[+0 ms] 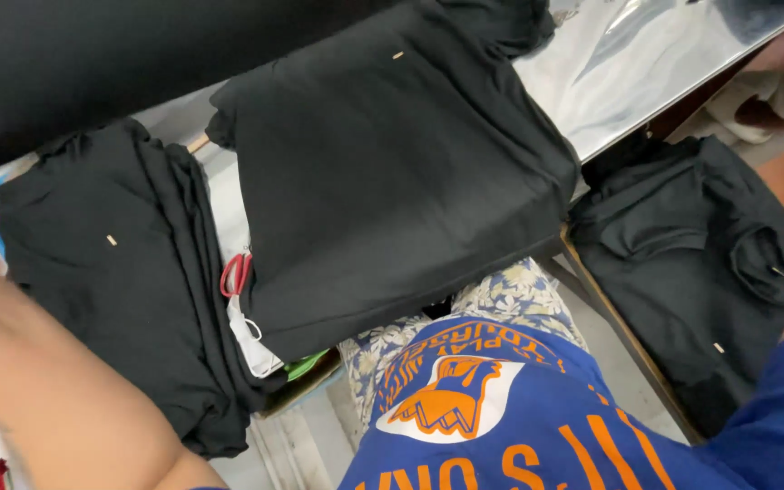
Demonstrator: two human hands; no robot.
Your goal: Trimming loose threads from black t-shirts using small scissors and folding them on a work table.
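1. At about eight o'clock in my view, my left arm (56,390) fills the lower-left corner as a bare, blurred forearm; the hand itself runs out past the left edge, so I cannot tell how far it is open or whether it has hold of anything.
2. At four o'clock only my right upper arm in its blue sleeve (773,408) shows — the right hand is out of sight.
3. Nearest my left arm, toward nine o'clock, lies a stack of folded black garments (111,272), with a small pale tag on the top piece.
4. At the centre, running up to twelve o'clock, a second folded black pile (392,172) lies just beside the first, tilted, its lower edge hanging over the table edge toward my lap.
5. In the gap between the two stacks sit red-handled scissors (236,274), over something white (251,340) with a bit of green under it.
6. At one o'clock the bare shiny table top (628,73) reflects light.
7. At three o'clock, lower than the table, a third heap of black clothes (691,263) lies well apart from the others.
8. At six o'clock are my blue shirt with its orange print (501,417) and, above it, flowered cloth (510,295).
9. Along eleven o'clock a broad black fabric (93,63) crosses the top — I cannot tell what holds it.
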